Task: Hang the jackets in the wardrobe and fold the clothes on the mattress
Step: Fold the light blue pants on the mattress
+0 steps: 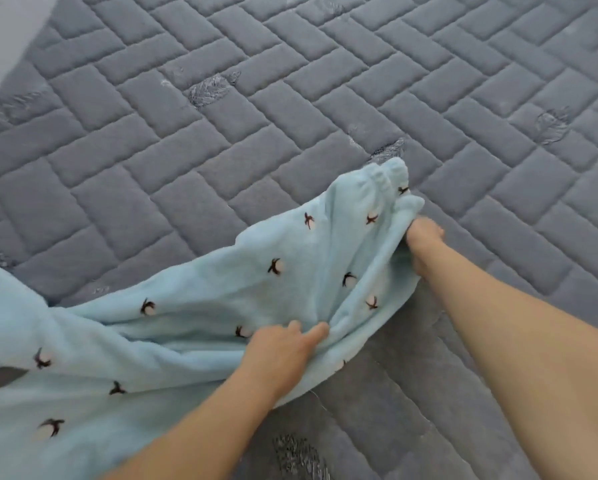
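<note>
A light blue fleece garment point(193, 313) with small dark and white cotton-flower prints lies stretched across the grey quilted mattress point(221, 116), from the lower left up to a gathered elastic edge near the middle right. My right hand point(424, 245) grips the fabric just below that gathered edge, fingers partly buried in the folds. My left hand point(283, 351) holds a fold of the same garment lower down, fingers curled into the cloth. Part of the garment runs out of view at the left and bottom.
The mattress fills nearly the whole view, with embroidered leaf motifs point(210, 90) scattered over it. A pale surface point(3, 36), wall or sheet, shows at the upper left corner. The mattress edge curves along the lower right.
</note>
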